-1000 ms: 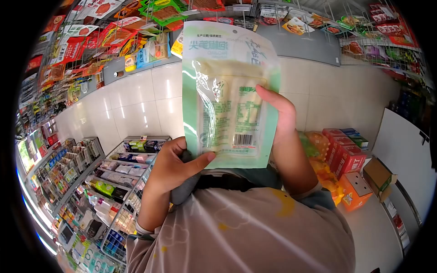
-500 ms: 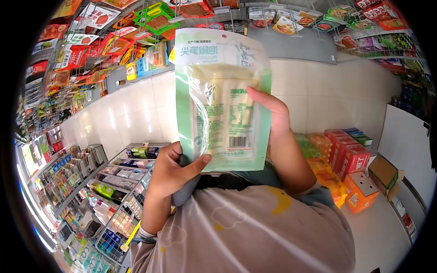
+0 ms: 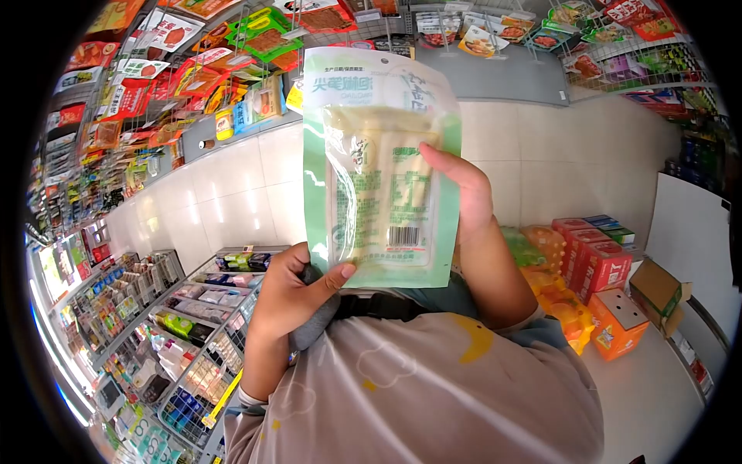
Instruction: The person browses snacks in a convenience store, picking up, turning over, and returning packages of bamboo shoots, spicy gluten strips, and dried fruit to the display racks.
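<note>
A pale green packet is held before the patterned shirt; its lower left corner is pinched by the left hand, its right edge by the right hand. An orange carton is seen right of the shirt, a wire rack left.

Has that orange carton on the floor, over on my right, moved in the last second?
No. The orange carton keeps its place against the red cartons beside it; both slid slightly rightward in the picture as the camera's view shifted.
</note>
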`<state>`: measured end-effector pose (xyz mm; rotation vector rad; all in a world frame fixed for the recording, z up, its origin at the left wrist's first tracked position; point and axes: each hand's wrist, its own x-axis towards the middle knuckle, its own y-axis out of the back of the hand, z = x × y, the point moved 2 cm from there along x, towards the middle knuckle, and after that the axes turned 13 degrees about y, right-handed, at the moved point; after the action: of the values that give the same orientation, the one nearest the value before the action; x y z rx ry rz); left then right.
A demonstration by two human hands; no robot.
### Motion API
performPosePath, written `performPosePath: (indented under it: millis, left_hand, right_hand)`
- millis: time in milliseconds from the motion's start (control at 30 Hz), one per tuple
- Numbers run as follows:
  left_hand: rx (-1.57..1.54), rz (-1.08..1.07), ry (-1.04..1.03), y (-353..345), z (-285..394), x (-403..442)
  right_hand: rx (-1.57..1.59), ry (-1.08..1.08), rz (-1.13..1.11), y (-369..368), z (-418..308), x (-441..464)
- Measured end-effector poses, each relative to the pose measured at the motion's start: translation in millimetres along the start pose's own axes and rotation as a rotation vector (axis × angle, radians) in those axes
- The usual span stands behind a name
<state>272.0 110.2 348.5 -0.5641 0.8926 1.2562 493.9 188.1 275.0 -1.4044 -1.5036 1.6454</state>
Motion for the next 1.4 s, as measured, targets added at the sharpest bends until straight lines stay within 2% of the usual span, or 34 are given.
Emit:
performPosePath:
  millis: [100, 400, 767, 1400]
  left_hand:
    - [-0.009, -0.003, -0.069, -2.7, -0.5, -4.3]
    - [-0.102, 0.012, -0.096, -0.7, -19.5, -14.0]
    - [-0.147, 0.026, -0.108, -2.8, -31.1, -19.3]
    - [-0.125, -0.012, -0.094, -1.2, -36.5, -15.4]
  right_hand:
    - [0.001, 0.006, 0.015, -2.0, 1.4, -5.0]
    - [-0.034, 0.005, -0.016, -0.2, 12.7, -5.1]
    - [-0.044, 0.009, 0.034, -7.8, 23.0, -6.1]
    - [-0.011, 0.029, -0.023, 2.7, 22.9, -7.5]
